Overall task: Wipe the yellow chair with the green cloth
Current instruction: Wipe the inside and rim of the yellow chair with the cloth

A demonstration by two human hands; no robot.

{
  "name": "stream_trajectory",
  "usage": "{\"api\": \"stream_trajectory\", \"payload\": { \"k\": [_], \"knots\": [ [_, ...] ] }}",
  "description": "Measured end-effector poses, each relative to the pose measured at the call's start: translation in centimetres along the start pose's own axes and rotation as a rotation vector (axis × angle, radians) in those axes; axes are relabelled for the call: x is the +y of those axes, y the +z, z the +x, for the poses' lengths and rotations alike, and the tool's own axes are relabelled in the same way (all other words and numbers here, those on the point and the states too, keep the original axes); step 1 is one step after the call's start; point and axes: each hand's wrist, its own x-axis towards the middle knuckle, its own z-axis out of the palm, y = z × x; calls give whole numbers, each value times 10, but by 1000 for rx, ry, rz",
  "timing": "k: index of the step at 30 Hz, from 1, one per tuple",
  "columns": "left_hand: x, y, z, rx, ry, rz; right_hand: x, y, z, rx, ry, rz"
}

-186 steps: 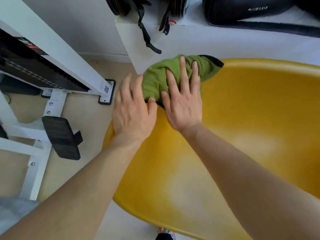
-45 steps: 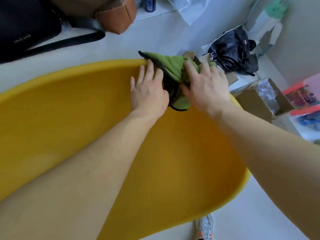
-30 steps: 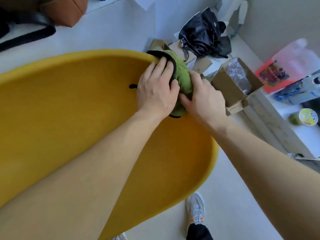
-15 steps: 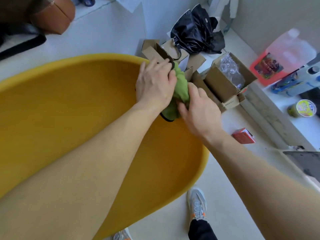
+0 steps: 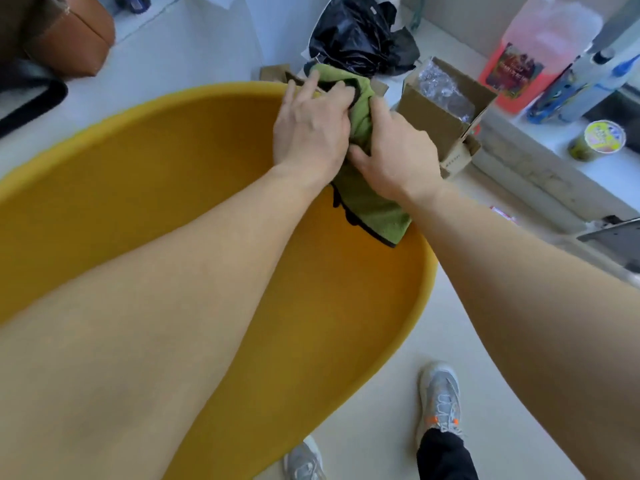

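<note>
The yellow chair point(image 5: 173, 174) fills the left and middle of the head view, its curved shell seen from above. The green cloth point(image 5: 367, 202), edged in black, drapes over the chair's right rim. My left hand point(image 5: 311, 129) presses on the cloth's upper part at the rim, fingers curled over it. Just to its right, my right hand point(image 5: 394, 150) grips the cloth from the outer side. A corner of the cloth hangs loose below both hands, inside the shell.
Open cardboard boxes point(image 5: 446, 109) stand on the floor just past the rim, with a black plastic bag point(image 5: 360, 36) behind them. A pink jug point(image 5: 533, 53) and bottles sit at the right. A brown bag point(image 5: 72, 36) lies top left. My shoes point(image 5: 440, 396) are below the chair.
Both hands have slid the cloth along the chair's rim from its left end round to the right side. In the last half second a corner of the cloth has dropped loose below my hands.
</note>
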Motion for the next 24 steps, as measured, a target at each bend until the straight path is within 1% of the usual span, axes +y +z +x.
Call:
{"api": "stream_trajectory", "payload": {
  "k": [3,4,6,7,9,10,11,13,14,15,16,18,19,20,22,24],
  "knots": [
    [15,22,-44,-35,194,50,36,19,-68,124,160,53],
    [22,32,-62,-48,265,56,47,28,-95,144,214,106],
    [41,54,-100,-79,409,53,62,50,-141,177,357,286],
    [51,66,-120,-105,454,40,65,63,-158,189,448,380],
    [65,92,-160,-179,479,-7,65,94,-192,203,604,512],
    [66,105,-179,-210,494,-20,64,111,-212,192,648,546],
    [64,116,-200,-245,530,-27,63,130,-235,147,682,576],
    [53,127,-238,-321,626,-26,60,160,-278,-9,776,690],
    [47,129,-251,-335,633,-37,55,163,-289,-68,857,776],
    [41,126,-257,-312,594,-66,53,162,-292,-80,925,830],
    [38,122,-256,-260,515,-103,53,155,-285,-55,951,841],
    [39,110,-234,-159,326,-245,56,129,-255,64,950,762],
    [43,102,-216,-107,242,-335,58,110,-232,122,904,714],
    [48,94,-196,-50,156,-400,58,90,-208,165,820,677],
    [58,83,-158,45,-42,-520,56,60,-163,207,611,611],
    [62,81,-134,70,-223,-634,53,45,-133,240,442,521]
  ]
}}
